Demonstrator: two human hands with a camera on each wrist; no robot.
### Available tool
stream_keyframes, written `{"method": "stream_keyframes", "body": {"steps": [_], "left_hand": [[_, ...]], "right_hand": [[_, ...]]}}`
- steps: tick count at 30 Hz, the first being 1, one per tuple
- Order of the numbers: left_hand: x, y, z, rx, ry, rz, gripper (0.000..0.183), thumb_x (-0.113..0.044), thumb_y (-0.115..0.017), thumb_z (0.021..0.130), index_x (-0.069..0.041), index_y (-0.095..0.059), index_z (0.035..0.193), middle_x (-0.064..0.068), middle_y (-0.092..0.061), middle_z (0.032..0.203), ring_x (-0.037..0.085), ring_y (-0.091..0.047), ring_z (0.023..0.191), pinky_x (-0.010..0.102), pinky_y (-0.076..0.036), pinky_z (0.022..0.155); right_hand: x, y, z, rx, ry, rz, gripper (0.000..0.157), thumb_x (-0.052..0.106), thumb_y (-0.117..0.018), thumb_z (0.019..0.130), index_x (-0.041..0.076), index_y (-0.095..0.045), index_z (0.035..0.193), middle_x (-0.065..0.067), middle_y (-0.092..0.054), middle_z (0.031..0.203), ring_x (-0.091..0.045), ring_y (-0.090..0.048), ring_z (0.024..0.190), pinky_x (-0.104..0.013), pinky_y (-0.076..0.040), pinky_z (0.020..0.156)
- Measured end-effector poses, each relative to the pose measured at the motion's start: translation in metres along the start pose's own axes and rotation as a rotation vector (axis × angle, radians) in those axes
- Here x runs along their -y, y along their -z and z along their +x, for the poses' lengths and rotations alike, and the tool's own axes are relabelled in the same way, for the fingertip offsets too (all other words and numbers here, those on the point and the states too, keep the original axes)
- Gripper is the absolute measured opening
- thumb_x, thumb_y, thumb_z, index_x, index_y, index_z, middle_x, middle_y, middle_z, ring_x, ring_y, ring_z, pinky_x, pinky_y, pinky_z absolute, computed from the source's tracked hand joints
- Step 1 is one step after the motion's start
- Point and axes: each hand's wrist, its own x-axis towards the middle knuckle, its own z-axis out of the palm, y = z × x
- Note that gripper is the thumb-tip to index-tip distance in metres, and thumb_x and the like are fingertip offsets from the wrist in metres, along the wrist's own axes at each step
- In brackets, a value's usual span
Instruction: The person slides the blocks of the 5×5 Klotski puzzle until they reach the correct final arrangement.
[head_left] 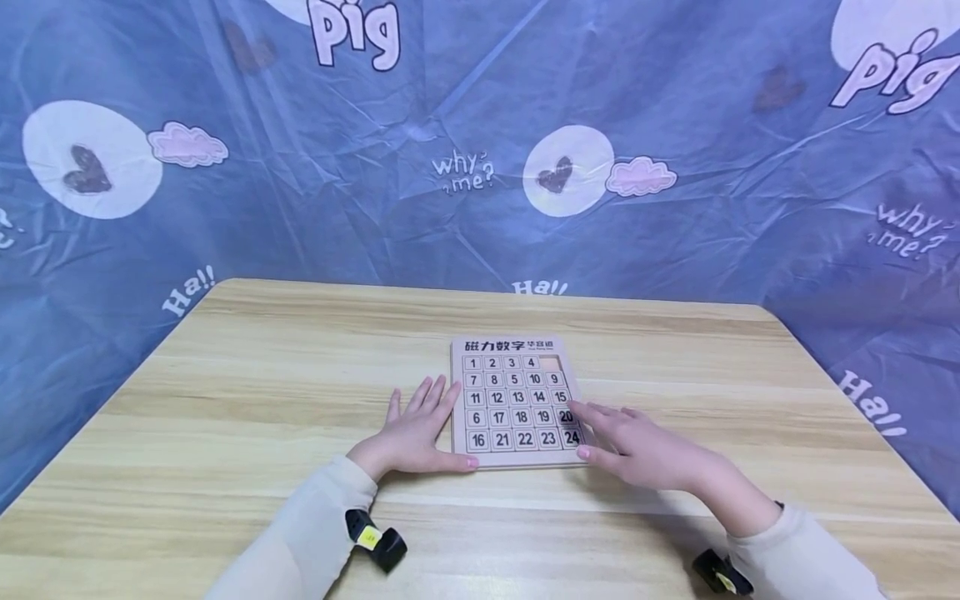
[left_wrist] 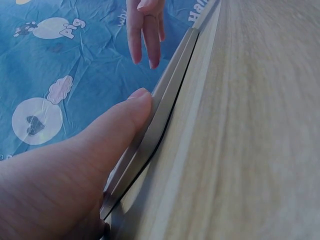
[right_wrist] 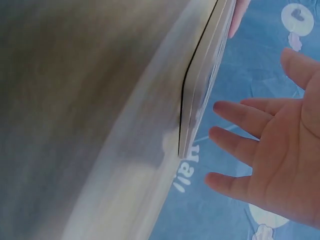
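Observation:
A number sliding puzzle (head_left: 517, 458) lies flat on the wooden table, its square tiles numbered in rows and one gap at the top right corner. My left hand (head_left: 416, 433) rests spread at the puzzle's left side, fingers straight, thumb (left_wrist: 132, 107) lying on the near left corner of the frame. My right hand (head_left: 637, 446) hovers at the right edge, fingers extended over the tiles 15, 20 and 24. In the right wrist view the right hand (right_wrist: 280, 145) shows an open palm with the fingers apart, holding nothing.
The wooden table (head_left: 300, 350) reaches out on all sides of the puzzle. Behind it hangs a blue printed cloth (head_left: 375, 208) with words, hearts and clouds. Black wrist cameras are strapped over both light sleeves (head_left: 300, 533).

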Motion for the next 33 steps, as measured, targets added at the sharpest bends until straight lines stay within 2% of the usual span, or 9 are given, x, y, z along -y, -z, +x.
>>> {"method": "stream_keyframes", "body": {"steps": [5,10,17,28,33], "left_hand": [[0.0,0.001,0.001,-0.002,-0.005,0.0,0.108,-0.074,-0.049,0.061,-0.012,-0.008,0.14,0.013,-0.002,0.142,0.027,0.004,0.128,0.055,0.01,0.093],[-0.001,0.001,0.002,0.002,-0.012,0.003,0.108,-0.074,-0.049,0.061,-0.013,-0.007,0.14,0.013,-0.001,0.142,0.027,0.005,0.128,0.054,0.01,0.093],[0.0,0.003,0.001,-0.001,-0.014,-0.001,0.108,-0.074,-0.049,0.061,-0.014,-0.006,0.14,0.013,-0.001,0.142,0.027,0.005,0.128,0.054,0.011,0.093],[0.0,0.001,0.0,0.011,-0.012,-0.016,0.107,-0.073,-0.05,0.062,-0.014,-0.008,0.14,0.014,-0.002,0.142,0.027,0.004,0.128,0.055,0.01,0.093],[0.0,0.0,0.0,0.001,-0.008,0.001,0.107,-0.074,-0.049,0.061,-0.014,-0.009,0.14,0.014,-0.004,0.142,0.027,0.004,0.128,0.055,0.009,0.094]], "right_hand": [[0.002,-0.004,-0.001,0.007,-0.012,-0.029,0.062,0.041,-0.043,0.088,-0.001,-0.032,0.131,-0.019,-0.04,0.128,-0.036,-0.032,0.118,-0.059,-0.019,0.09],[0.009,-0.003,-0.013,-0.02,0.008,-0.022,0.059,0.038,-0.045,0.088,-0.001,-0.034,0.131,-0.015,-0.04,0.128,-0.032,-0.034,0.117,-0.058,-0.016,0.092],[0.02,-0.007,-0.026,0.016,0.018,-0.022,0.059,0.043,-0.042,0.088,0.001,-0.037,0.129,-0.005,-0.046,0.125,-0.028,-0.032,0.12,-0.057,-0.015,0.093],[0.016,-0.008,-0.005,0.027,-0.006,-0.085,0.062,0.043,-0.046,0.086,0.0,-0.037,0.129,-0.015,-0.044,0.125,-0.037,-0.033,0.117,-0.061,-0.02,0.088],[0.026,-0.005,0.017,0.04,0.011,-0.112,0.065,0.045,-0.046,0.085,0.002,-0.033,0.131,-0.013,-0.041,0.128,-0.035,-0.03,0.119,-0.06,-0.016,0.091]]}}
